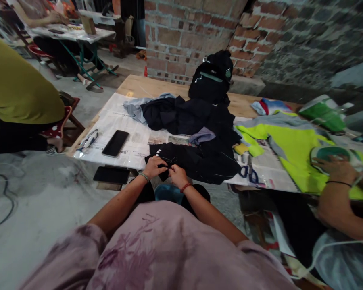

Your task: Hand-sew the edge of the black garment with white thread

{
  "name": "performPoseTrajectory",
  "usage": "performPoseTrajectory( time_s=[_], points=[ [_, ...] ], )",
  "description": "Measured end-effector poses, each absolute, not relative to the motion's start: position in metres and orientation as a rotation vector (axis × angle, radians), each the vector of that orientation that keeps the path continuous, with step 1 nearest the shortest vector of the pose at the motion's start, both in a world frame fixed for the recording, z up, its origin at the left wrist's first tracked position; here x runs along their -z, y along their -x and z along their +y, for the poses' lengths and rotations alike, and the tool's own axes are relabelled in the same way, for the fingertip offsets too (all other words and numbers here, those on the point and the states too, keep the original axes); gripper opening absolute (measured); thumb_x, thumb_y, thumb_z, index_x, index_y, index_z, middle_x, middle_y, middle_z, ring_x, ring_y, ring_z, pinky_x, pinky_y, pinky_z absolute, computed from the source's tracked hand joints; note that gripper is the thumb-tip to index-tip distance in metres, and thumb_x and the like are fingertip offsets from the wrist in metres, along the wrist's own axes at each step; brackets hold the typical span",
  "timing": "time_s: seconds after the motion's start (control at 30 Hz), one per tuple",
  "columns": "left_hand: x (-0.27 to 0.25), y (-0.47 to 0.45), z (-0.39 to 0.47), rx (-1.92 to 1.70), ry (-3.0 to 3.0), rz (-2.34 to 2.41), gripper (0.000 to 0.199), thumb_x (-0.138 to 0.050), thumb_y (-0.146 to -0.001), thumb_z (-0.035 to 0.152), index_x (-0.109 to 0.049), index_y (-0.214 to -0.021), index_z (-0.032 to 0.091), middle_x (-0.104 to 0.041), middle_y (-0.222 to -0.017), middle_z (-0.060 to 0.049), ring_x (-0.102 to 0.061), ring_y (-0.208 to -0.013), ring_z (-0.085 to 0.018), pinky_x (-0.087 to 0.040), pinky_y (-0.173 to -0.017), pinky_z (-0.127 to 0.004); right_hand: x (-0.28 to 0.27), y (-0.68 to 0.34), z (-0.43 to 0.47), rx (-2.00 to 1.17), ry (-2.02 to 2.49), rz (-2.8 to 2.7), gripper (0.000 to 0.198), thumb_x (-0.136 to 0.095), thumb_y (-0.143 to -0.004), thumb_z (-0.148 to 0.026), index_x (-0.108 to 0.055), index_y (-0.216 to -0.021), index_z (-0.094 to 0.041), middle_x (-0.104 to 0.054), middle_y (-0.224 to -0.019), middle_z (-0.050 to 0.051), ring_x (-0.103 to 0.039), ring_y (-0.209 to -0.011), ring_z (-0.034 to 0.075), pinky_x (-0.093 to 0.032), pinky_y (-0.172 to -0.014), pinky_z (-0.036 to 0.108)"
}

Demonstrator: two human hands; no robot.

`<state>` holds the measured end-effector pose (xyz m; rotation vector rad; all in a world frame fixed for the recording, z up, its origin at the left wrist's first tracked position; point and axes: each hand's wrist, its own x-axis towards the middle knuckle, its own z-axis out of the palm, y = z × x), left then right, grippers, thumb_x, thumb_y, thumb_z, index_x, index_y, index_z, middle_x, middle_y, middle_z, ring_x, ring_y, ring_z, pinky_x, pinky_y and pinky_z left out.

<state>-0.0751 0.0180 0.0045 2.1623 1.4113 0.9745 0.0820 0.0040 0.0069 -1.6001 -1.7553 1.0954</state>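
Note:
At the table's near edge, my left hand (154,167) and my right hand (178,176) are close together on a black garment (199,159). Fingers of both hands are pinched on its near-left end, where the cloth hangs a little over the edge. Small white stripes show on the cloth just beyond my left hand. Whether a needle or thread sits between my fingertips is too small to tell. Behind lies a heap of dark clothing (178,114) with a grey-blue piece (134,109) at its left. Blue-handled scissors (249,174) rest to the right of the garment.
A black phone (116,143) lies on the newspaper-covered table (136,141); another dark phone-like slab (111,175) is below the edge. At right, a co-worker's hand (335,167) holds an iron (329,155) on a yellow-grey garment (293,145). A black backpack (211,78) stands behind.

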Motion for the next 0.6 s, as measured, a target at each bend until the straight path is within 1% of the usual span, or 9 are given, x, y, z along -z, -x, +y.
performPoseTrajectory(
  time_s=[0.17,0.3,0.37,0.5,0.6],
  points=[
    [-0.003,0.073,0.018,-0.948,-2.179,1.471,0.004,-0.067,-0.068,0.022,-0.068,-0.072,0.021,-0.067,-0.072,0.000,-0.056,-0.075,-0.014,-0.040,-0.077,-0.030,-0.009,-0.083,-0.006,-1.208,1.632,-1.628,0.012,-0.044,-0.077,-0.026,-0.050,-0.069,-0.020,-0.058,-0.055,-0.004,-0.046,-0.038,0.007,-0.035,-0.040,0.018],
    [-0.004,0.073,0.018,-1.001,-2.146,1.474,0.004,-0.066,-0.069,0.022,-0.068,-0.072,0.019,-0.066,-0.071,-0.002,-0.056,-0.072,-0.014,-0.041,-0.072,-0.028,-0.006,-0.085,-0.012,-1.167,1.598,-1.625,0.011,-0.044,-0.077,-0.025,-0.050,-0.069,-0.020,-0.056,-0.052,-0.005,-0.047,-0.038,0.008,-0.035,-0.040,0.018],
    [-0.004,0.072,0.018,-1.023,-2.147,1.467,0.004,-0.066,-0.069,0.021,-0.067,-0.072,0.018,-0.066,-0.071,-0.002,-0.056,-0.071,-0.013,-0.042,-0.072,-0.027,-0.004,-0.087,-0.013,-1.204,1.573,-1.593,0.011,-0.044,-0.077,-0.027,-0.050,-0.070,-0.020,-0.055,-0.052,-0.006,-0.047,-0.036,0.008,-0.035,-0.039,0.018],
    [-0.005,0.073,0.018,-1.003,-2.178,1.454,0.004,-0.066,-0.070,0.022,-0.067,-0.071,0.020,-0.066,-0.069,-0.001,-0.056,-0.070,-0.013,-0.041,-0.073,-0.028,-0.006,-0.085,-0.011,-1.440,1.516,-1.470,0.010,-0.043,-0.077,-0.028,-0.049,-0.075,-0.020,-0.054,-0.050,-0.007,-0.047,-0.031,0.008,-0.033,-0.034,0.018],
    [-0.005,0.074,0.018,-0.987,-2.201,1.426,0.004,-0.065,-0.070,0.023,-0.068,-0.071,0.020,-0.066,-0.069,0.000,-0.056,-0.070,-0.013,-0.040,-0.073,-0.028,-0.010,-0.082,-0.006,-1.602,1.508,-1.420,0.012,-0.043,-0.078,-0.030,-0.048,-0.074,-0.019,-0.052,-0.044,-0.008,-0.045,-0.027,0.008,-0.029,-0.031,0.017]
  ],
)
